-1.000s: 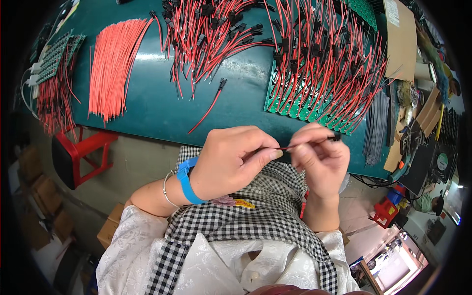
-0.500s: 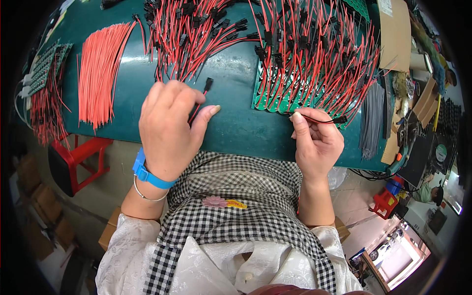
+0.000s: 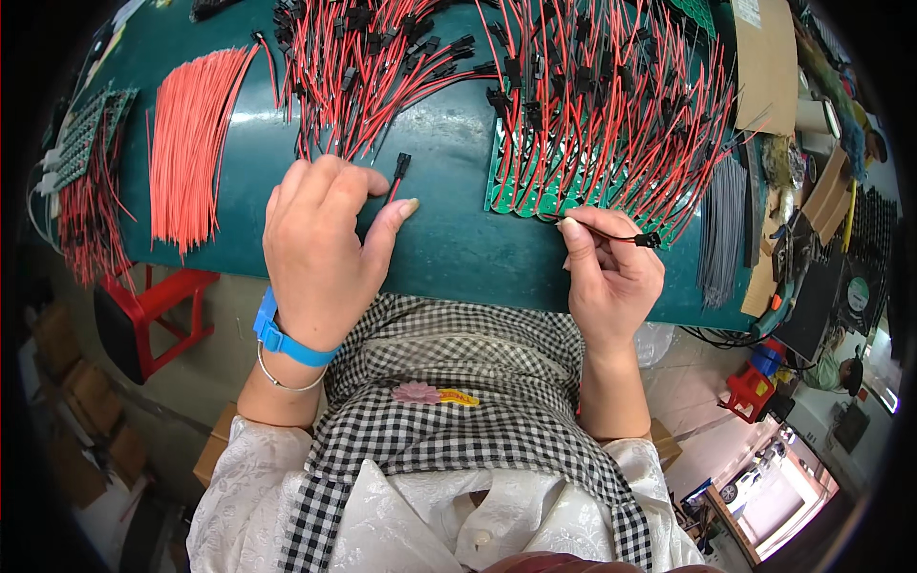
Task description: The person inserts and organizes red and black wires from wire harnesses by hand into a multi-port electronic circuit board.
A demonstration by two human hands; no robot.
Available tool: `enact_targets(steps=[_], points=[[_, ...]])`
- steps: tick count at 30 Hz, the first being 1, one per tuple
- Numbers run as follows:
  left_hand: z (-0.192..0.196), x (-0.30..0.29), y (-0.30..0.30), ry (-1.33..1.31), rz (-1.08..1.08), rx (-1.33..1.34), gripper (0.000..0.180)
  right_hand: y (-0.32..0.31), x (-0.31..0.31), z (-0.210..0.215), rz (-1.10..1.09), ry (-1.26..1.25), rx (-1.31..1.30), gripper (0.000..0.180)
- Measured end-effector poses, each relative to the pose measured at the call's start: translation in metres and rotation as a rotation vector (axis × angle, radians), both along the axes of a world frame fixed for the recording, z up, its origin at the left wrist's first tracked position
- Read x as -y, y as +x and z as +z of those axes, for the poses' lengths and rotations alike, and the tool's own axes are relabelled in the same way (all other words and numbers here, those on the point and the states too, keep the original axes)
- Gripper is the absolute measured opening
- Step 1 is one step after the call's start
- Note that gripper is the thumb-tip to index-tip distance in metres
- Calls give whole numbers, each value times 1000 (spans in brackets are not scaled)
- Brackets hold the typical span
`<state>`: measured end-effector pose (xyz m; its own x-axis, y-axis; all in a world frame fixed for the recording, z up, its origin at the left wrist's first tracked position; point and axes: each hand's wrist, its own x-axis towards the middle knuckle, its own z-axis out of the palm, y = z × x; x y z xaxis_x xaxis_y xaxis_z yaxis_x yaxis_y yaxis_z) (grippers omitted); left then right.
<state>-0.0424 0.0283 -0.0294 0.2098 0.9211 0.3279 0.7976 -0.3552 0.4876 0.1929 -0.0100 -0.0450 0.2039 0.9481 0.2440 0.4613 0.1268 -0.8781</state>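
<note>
My right hand pinches a red-and-black connector lead between thumb and fingers. The lead's black plug sticks out past the knuckles, and its other end points at the front edge of a green circuit board. Many red and black wires with black plugs stand up from that board. My left hand rests over the table with curled fingers and the thumb held apart. A second lead with a black plug runs under this hand by the thumb. The left fingertips are hidden, so their grip is unclear.
A heap of plugged leads lies beyond my left hand. Left of it is a bundle of red wires, then wired boards. Grey wires and cardboard lie at the right. A red stool stands below the table.
My right hand and its lead have shifted slightly; the plug sits a little left and lower. My left hand has moved slightly left, and less of the wire beside its thumb shows.
</note>
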Motion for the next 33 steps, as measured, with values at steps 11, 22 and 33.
enact_targets(steps=[11,22,33], points=[[-1,0,-1,-62,-24,123,15,0,1,0,-3,-10,1,6],[1,16,13,-239,-34,1014,11,-1,-5,4,11,49,134,7],[-14,18,11,-380,-179,771,9,-7,-17,21,99,11,333,11]])
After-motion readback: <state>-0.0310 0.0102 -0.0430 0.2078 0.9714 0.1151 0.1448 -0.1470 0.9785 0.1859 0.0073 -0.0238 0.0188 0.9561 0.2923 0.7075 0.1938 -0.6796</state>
